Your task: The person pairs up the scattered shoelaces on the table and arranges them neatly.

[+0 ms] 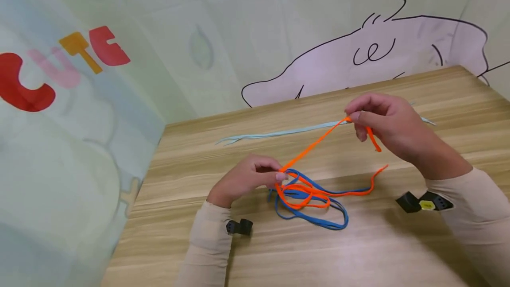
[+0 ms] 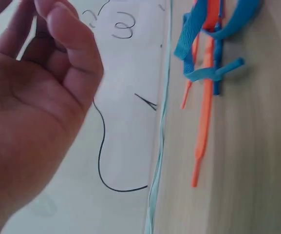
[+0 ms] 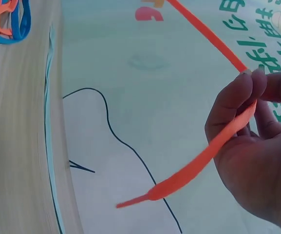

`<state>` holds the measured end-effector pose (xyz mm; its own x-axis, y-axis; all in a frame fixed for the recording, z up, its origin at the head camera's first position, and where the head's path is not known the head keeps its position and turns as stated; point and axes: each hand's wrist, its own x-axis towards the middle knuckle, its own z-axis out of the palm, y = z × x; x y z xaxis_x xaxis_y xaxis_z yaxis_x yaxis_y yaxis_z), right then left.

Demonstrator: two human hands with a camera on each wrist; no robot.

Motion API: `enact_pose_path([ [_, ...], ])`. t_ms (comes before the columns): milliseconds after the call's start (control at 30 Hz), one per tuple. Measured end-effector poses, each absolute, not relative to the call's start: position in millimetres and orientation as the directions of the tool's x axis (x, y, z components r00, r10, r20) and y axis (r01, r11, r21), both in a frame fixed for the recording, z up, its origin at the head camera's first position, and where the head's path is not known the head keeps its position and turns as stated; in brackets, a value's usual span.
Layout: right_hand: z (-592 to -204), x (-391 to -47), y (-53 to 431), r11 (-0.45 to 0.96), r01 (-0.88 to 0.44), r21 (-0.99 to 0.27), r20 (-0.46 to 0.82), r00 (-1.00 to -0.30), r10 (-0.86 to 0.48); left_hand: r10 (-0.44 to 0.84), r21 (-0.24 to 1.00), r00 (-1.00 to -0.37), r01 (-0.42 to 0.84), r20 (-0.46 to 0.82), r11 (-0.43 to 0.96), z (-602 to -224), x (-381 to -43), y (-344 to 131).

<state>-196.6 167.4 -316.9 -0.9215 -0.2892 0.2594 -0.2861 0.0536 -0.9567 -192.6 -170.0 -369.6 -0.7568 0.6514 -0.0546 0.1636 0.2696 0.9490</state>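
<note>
An orange shoelace [image 1: 312, 146] runs taut and slanting between the two hands. My right hand [image 1: 384, 125], higher up at the right, pinches it between thumb and fingertips. From that pinch its loose end hangs down, the thin tip showing in the right wrist view on the lace [image 3: 198, 165]. My left hand [image 1: 249, 177] pinches the orange lace lower down, at the upper left of a tangle. In that tangle, more orange lace loops over and through a blue shoelace [image 1: 318, 221] on the table. An orange tip sticks out to the right of the pile.
Pale blue laces [image 1: 279, 133] lie stretched across the back of the wooden table [image 1: 191, 172], partly behind the right hand. A printed cloth [image 1: 239, 21] with a cartoon drawing and letters hangs behind and to the left. Each sleeve carries a small black wrist camera [image 1: 240, 226].
</note>
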Motion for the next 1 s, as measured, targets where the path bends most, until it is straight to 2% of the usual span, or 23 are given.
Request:
enact_pose_path([
  [233,-318.4,-201.5,172.9,0.145,-0.228,-0.963,0.189,-0.951,-0.244,0.615,0.962,-0.784,0.226,0.085,0.155,-365.4,-189.1,-178.6],
  [400,-321.0,-204.7,181.5,0.183,-0.258,-0.949,0.200,-0.937,-0.287,0.595,0.965,-0.766,0.256,0.243,-0.065,-364.8,-190.3,-180.8],
  [567,-321.2,-206.5,188.9,0.201,-0.246,-0.948,0.188,-0.945,-0.268,0.567,0.923,-0.729,0.270,0.383,-0.276,-361.4,-192.2,-180.4],
  [800,-317.7,-208.5,192.5,0.236,-0.231,-0.944,0.168,-0.951,-0.259,0.493,0.873,-0.739,0.269,0.458,-0.408,-352.3,-188.8,-178.5],
  [1000,-315.9,-209.7,198.6,0.245,-0.239,-0.940,0.158,-0.938,-0.308,0.443,0.854,-0.760,0.277,0.476,-0.441,-344.7,-184.8,-176.9],
])
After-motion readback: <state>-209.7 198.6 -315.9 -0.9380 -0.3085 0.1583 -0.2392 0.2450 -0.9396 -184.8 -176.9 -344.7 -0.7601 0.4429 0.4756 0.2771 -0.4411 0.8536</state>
